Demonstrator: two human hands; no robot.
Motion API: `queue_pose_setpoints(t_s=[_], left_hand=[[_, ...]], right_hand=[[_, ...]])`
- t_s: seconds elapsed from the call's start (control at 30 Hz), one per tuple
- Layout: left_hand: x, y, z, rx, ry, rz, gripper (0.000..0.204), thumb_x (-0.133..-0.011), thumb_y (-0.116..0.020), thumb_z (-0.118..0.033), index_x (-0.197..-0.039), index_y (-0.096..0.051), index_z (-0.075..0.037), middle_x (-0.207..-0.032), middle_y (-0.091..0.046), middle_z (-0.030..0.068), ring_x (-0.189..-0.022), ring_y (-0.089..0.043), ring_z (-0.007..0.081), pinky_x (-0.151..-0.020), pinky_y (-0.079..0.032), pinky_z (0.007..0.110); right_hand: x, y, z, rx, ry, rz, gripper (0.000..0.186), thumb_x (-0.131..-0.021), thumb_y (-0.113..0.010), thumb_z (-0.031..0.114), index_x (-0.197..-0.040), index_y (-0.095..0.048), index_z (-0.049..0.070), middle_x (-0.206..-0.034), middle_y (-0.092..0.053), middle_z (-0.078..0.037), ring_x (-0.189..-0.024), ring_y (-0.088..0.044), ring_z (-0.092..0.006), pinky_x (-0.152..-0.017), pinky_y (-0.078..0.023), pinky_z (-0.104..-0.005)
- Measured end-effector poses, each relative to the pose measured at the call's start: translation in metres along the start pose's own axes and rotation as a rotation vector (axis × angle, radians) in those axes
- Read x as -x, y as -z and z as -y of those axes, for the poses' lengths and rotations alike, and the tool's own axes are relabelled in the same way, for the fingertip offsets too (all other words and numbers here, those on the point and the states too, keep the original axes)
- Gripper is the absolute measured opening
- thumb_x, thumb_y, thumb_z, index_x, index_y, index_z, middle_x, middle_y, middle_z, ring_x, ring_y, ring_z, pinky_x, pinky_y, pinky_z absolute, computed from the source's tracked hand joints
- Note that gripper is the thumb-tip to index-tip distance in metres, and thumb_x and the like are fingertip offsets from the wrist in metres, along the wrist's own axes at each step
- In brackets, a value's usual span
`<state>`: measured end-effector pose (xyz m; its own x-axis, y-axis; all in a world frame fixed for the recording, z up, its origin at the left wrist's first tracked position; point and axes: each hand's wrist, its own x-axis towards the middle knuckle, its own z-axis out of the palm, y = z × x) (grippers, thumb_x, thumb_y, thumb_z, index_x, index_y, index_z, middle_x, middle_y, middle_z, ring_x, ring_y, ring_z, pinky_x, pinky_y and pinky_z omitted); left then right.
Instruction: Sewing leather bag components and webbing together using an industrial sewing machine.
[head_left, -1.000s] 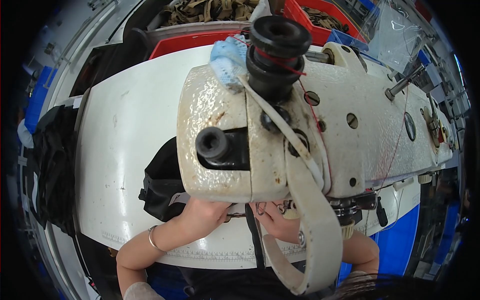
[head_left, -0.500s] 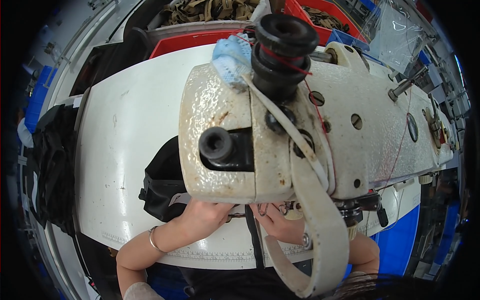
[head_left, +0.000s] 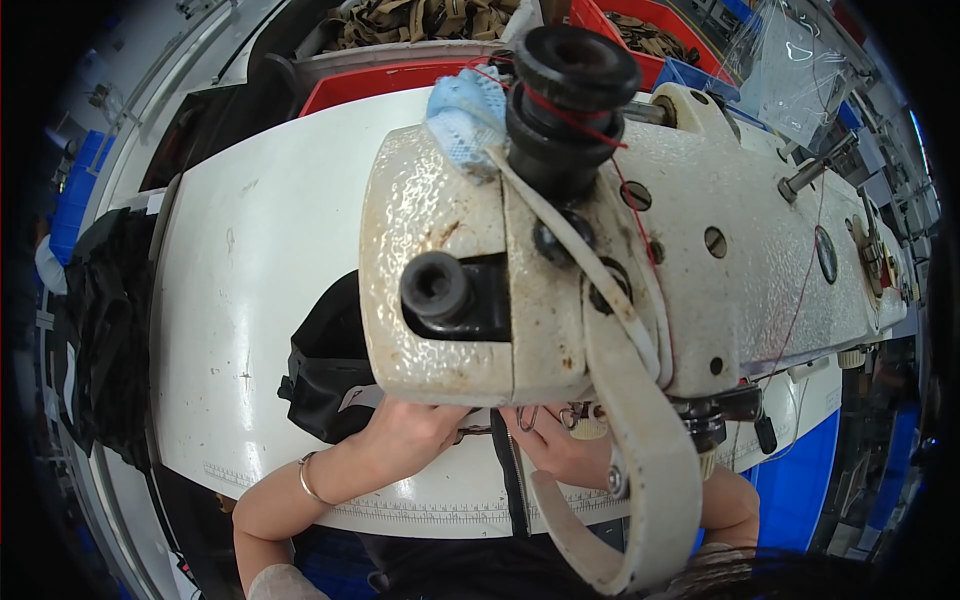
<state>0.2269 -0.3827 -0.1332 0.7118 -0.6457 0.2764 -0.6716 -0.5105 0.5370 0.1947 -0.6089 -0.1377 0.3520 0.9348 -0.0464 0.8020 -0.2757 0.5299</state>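
Observation:
A cream-coloured sewing machine head (head_left: 440,190) fills the middle and hides the needle area. Beneath its front edge is my left hand (head_left: 405,440), knuckles bent, fingertips out of sight behind the machine. A black fabric bag (head_left: 325,385) with a pale label lies against that hand's far side, partly covered by the machine. From under the head, a black zipper strip (head_left: 510,475) runs toward me over the table's near edge. My right hand (head_left: 565,450) lies just right of the strip, its fingers next to it and partly hidden by metal thread guides.
A curved cream lever (head_left: 650,470) hangs in front of my right forearm. The white table (head_left: 260,250) has a ruler scale along its near edge. Black fabric pieces (head_left: 105,330) hang at the left. Behind stand red bins (head_left: 390,80); a blue cloth (head_left: 465,115) sits on the machine.
Nothing more than a very slight shift of the view shows. Both hands, the bag and the zipper strip stay in place.

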Motion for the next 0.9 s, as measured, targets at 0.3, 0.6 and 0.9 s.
queue_pose_setpoints(t_s=[0.3,0.6,0.9], left_hand=[[0.002,-0.001,0.0,-0.021,-0.008,-0.005,0.045,-0.054,-0.063,0.005,-0.099,-0.066,0.001,-0.099,-0.061,0.0178,-0.09,-0.059,0.0361,-0.08,-0.049,0.045],[0.001,-0.002,0.0,-0.052,-0.021,0.007,0.045,-0.055,-0.062,0.004,-0.1,-0.066,0.001,-0.098,-0.061,0.016,-0.093,-0.059,0.035,-0.083,-0.048,0.045],[-0.002,-0.002,-0.003,-0.149,-0.078,-0.021,0.041,-0.056,-0.063,0.0,-0.097,-0.067,0.001,-0.098,-0.063,0.014,-0.094,-0.06,0.0324,-0.081,-0.05,0.043]], right_hand=[[-0.005,0.0,0.005,-0.275,-0.125,-0.067,0.039,-0.085,-0.064,0.008,-0.123,-0.055,0.003,-0.122,-0.059,-0.009,-0.113,-0.055,-0.0192,-0.1,-0.041,-0.0338],[-0.005,0.001,0.004,-0.198,-0.13,-0.039,0.036,-0.086,-0.062,0.006,-0.122,-0.055,0.003,-0.12,-0.059,-0.009,-0.112,-0.054,-0.0161,-0.098,-0.041,-0.0313],[-0.006,-0.003,-0.002,-0.066,-0.12,-0.173,0.043,-0.075,-0.053,0.017,-0.114,-0.063,0.001,-0.096,-0.059,-0.006,-0.094,-0.054,-0.0178,-0.081,-0.051,-0.0347]])
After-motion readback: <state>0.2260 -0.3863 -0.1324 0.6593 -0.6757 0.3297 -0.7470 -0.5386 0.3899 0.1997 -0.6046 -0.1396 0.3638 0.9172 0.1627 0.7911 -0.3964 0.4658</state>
